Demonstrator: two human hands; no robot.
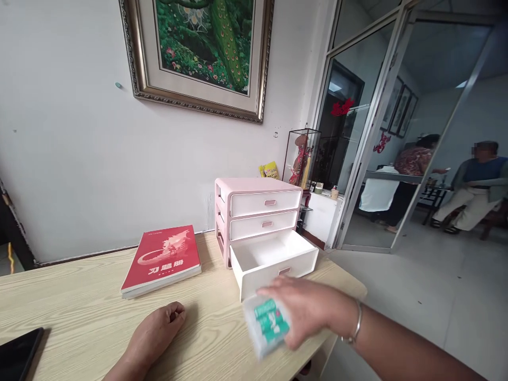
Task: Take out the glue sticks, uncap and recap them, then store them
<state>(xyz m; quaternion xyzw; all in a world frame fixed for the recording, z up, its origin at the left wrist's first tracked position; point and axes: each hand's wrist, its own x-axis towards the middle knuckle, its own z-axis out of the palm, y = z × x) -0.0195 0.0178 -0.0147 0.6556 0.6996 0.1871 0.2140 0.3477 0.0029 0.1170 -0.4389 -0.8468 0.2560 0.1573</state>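
My right hand (309,307) grips a clear plastic box of green batteries (266,324), held just above the table in front of the open bottom drawer (273,259). That drawer is pulled out of a small pink and white three-drawer organizer (257,211) and looks empty. The two upper drawers are pushed in. My left hand (156,330) rests on the light wooden table (79,312), fingers curled loosely into a fist with nothing in it. A silver bangle sits on my right wrist.
A red book (162,259) lies left of the organizer. A dark phone (18,352) is at the table's left front edge. A framed peacock picture (198,53) hangs on the wall. Beyond a glass door two people (448,180) sit at the right.
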